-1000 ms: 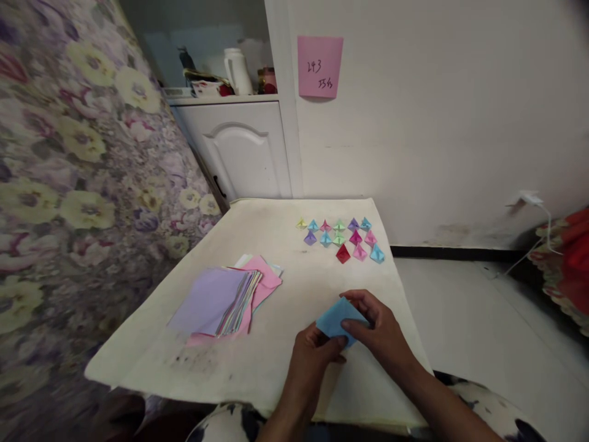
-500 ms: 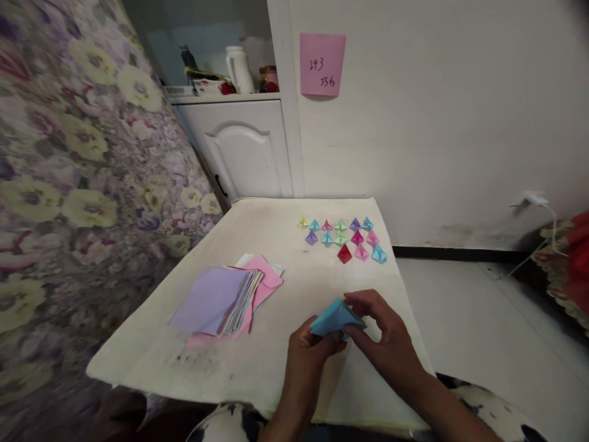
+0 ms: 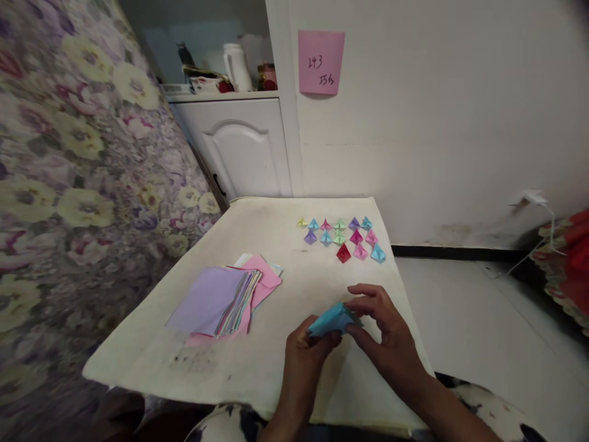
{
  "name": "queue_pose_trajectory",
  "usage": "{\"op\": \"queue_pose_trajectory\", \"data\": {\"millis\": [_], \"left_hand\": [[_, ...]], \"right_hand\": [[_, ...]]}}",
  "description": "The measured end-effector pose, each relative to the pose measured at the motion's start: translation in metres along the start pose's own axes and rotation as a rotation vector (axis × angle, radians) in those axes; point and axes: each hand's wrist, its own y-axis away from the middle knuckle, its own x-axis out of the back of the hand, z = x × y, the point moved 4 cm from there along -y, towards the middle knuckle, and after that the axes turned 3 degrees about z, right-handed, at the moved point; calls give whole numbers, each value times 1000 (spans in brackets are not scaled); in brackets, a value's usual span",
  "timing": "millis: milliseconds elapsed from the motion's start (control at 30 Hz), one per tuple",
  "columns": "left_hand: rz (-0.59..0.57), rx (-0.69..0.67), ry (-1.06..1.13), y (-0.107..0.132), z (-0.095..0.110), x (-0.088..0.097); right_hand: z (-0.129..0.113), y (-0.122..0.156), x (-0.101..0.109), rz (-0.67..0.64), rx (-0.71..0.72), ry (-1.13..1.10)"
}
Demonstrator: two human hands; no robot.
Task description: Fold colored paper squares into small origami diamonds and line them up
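Note:
A folded sheet of blue origami paper (image 3: 332, 319) is held between both hands above the near right part of the table. My left hand (image 3: 306, 350) is closed on its left end, thumb along the near side. My right hand (image 3: 384, 325) pinches the right end between thumb and fingers, with one finger raised off the paper. Beyond the hands, small folded paper pieces (image 3: 343, 253) in red, pink, blue, green, purple and yellow stand in rows. To the left lies a stack of coloured paper (image 3: 209, 301), purple on top.
The cloth-covered table (image 3: 151, 368) meets the wall at its far edge. A floral curtain (image 3: 92, 172) hangs along the left. Behind stands a white cabinet (image 3: 243, 147) with a white jug (image 3: 238, 67) on its shelf. A pink note (image 3: 321, 62) is on the wall.
The blue paper has tilted slightly in the hands, showing more of its upper face. A finger of my right hand has lifted away from it. The other things on the table are unmoved.

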Motion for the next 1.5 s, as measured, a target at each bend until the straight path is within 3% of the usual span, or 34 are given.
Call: {"op": "queue_pose_trajectory", "data": {"millis": [600,900,1500], "left_hand": [[7,-33,-63,0,2,1],[27,57,23,0,-2,0],[7,57,-40,3,1,-1]], "right_hand": [[-1,0,-1,5,2,-15],[5,-2,-3,-32,-53,4],[5,-2,-8,-86,-48,-73]]}}
